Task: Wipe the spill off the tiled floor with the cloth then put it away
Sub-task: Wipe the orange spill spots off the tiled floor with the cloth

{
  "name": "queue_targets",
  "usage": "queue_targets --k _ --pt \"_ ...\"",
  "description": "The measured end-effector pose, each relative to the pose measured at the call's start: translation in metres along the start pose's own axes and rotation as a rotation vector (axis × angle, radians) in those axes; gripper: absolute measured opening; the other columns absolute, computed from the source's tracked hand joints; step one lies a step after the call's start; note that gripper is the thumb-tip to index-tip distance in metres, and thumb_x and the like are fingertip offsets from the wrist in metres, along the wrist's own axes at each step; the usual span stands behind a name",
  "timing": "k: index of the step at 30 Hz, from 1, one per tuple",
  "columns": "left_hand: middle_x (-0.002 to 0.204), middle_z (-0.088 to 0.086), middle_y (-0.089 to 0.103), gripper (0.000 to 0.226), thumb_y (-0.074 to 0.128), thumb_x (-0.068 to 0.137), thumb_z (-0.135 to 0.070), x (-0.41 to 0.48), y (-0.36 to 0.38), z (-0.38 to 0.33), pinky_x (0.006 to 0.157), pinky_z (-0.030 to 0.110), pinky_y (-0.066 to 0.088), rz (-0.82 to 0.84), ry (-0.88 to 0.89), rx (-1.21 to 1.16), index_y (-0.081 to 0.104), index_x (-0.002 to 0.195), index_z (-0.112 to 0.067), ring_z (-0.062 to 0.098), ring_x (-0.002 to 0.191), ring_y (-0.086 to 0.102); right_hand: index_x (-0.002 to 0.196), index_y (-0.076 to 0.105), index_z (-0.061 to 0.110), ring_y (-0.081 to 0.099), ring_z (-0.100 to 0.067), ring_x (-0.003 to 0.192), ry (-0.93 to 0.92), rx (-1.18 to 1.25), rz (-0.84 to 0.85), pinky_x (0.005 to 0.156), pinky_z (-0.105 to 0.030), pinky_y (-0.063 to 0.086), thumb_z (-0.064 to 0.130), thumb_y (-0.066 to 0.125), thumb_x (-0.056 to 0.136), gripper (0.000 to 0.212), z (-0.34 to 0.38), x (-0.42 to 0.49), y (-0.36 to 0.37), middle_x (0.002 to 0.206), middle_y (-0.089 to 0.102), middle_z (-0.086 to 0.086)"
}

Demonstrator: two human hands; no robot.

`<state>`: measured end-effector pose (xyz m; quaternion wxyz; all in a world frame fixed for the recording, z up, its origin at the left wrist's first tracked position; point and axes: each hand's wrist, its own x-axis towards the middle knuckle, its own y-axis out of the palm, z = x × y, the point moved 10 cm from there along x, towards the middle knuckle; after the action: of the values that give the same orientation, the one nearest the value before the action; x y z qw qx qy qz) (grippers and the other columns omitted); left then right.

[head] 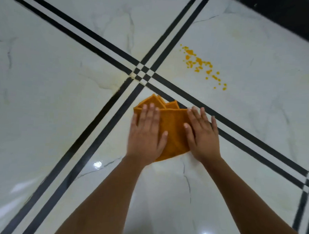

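Note:
An orange folded cloth (172, 130) lies flat on the white marble-look tiled floor (61, 94), just below the crossing of black double lines. My left hand (146, 132) presses flat on the cloth's left part, fingers spread. On the cloth's right edge rests my right hand (202, 133), also flat, partly on the tile. The spill (201, 64) is a scatter of small yellow-orange blobs on the tile up and to the right of the cloth, apart from it.
Black double stripes (99, 130) cross the floor diagonally and meet at a small checkered joint (142, 74). A dark band (289, 18) runs along the top right corner. Faint yellowish smears show near the joint.

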<state>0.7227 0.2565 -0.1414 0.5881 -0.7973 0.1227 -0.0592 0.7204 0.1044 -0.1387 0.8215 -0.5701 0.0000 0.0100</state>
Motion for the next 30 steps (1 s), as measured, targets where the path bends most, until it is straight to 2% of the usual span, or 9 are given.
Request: queue_targets --k 2,4,10,16,19,22,24,27,30 --pt "0.152 0.015 0.025 0.073 0.021 0.091 -0.057 0.009 0.019 -0.036 0.11 0.054 0.006 0.086 0.058 0.091 0.024 0.145 -0.009 0.032 0.141 0.018 0.144 0.031 0.016 0.019 -0.021 0.142 0.079 0.008 -0.031 0.114 -0.043 0.009 0.048 0.016 0.094 0.062 -0.019 0.001 -0.006 0.15 0.033 -0.005" --pt "0.154 0.016 0.017 0.08 0.015 0.087 -0.065 0.015 0.034 -0.045 0.109 0.059 0.0 0.136 0.01 0.168 0.017 0.147 -0.013 0.036 0.142 0.011 0.144 0.031 0.014 0.019 -0.021 0.142 0.128 0.014 -0.024 0.114 -0.044 0.01 0.046 0.014 0.093 0.063 -0.029 0.007 -0.008 0.15 0.032 -0.006" --pt "0.153 0.015 0.021 0.086 0.02 0.084 -0.072 -0.009 0.037 -0.035 0.104 0.066 0.001 0.117 -0.136 0.147 0.021 0.147 -0.013 0.04 0.14 0.014 0.147 0.023 0.02 0.01 -0.018 0.144 0.158 0.044 0.015 0.115 -0.041 0.003 0.051 0.007 0.091 0.066 -0.028 0.01 0.0 0.154 0.024 -0.002" --pt "0.157 0.007 0.01 0.085 0.015 0.082 -0.074 0.065 0.027 -0.008 0.105 0.068 0.004 0.088 0.016 0.213 0.006 0.149 -0.022 0.034 0.143 0.006 0.147 0.022 0.021 0.002 -0.012 0.142 0.143 -0.016 0.045 0.114 -0.039 -0.001 0.059 0.004 0.09 0.071 -0.035 0.008 0.01 0.155 0.02 0.0" --pt "0.156 0.007 0.013 0.084 0.015 0.084 -0.074 0.035 0.024 -0.007 0.105 0.065 0.001 0.073 -0.012 0.161 0.008 0.149 -0.022 0.035 0.142 0.01 0.148 0.019 0.02 -0.001 -0.012 0.141 0.137 -0.034 0.063 0.114 -0.038 -0.002 0.058 0.003 0.091 0.07 -0.036 0.004 0.013 0.155 0.017 -0.001" --pt "0.155 0.007 0.018 0.083 0.018 0.084 -0.074 -0.005 0.032 -0.017 0.105 0.066 0.004 0.145 0.145 0.19 0.015 0.148 -0.022 0.035 0.141 0.013 0.148 0.017 0.02 0.0 -0.015 0.143 0.128 -0.061 0.079 0.114 -0.039 -0.001 0.058 -0.003 0.091 0.071 -0.038 0.003 0.017 0.156 0.016 -0.001" --pt "0.155 0.006 0.018 0.084 0.018 0.083 -0.075 0.019 0.032 -0.011 0.105 0.068 0.007 0.151 0.234 0.237 0.015 0.148 -0.023 0.034 0.142 0.014 0.148 0.018 0.019 0.003 -0.017 0.143 0.131 -0.073 0.081 0.114 -0.04 0.0 0.056 -0.001 0.092 0.069 -0.038 0.003 0.018 0.155 0.017 -0.002" --pt "0.156 0.005 0.014 0.084 0.017 0.082 -0.075 0.058 0.021 0.008 0.105 0.066 0.004 0.085 0.069 0.222 0.011 0.149 -0.024 0.034 0.142 0.01 0.147 0.023 0.017 0.009 -0.018 0.142 0.139 -0.088 0.052 0.114 -0.042 0.006 0.049 0.011 0.095 0.062 -0.038 0.003 0.015 0.154 0.023 -0.003" --pt "0.156 0.006 0.014 0.085 0.017 0.082 -0.074 0.029 0.024 0.003 0.105 0.066 0.003 0.088 -0.009 0.175 0.011 0.149 -0.023 0.035 0.142 0.01 0.146 0.026 0.016 0.014 -0.021 0.142 0.134 -0.103 0.046 0.114 -0.043 0.009 0.047 0.014 0.096 0.06 -0.037 0.002 0.015 0.153 0.026 -0.005"
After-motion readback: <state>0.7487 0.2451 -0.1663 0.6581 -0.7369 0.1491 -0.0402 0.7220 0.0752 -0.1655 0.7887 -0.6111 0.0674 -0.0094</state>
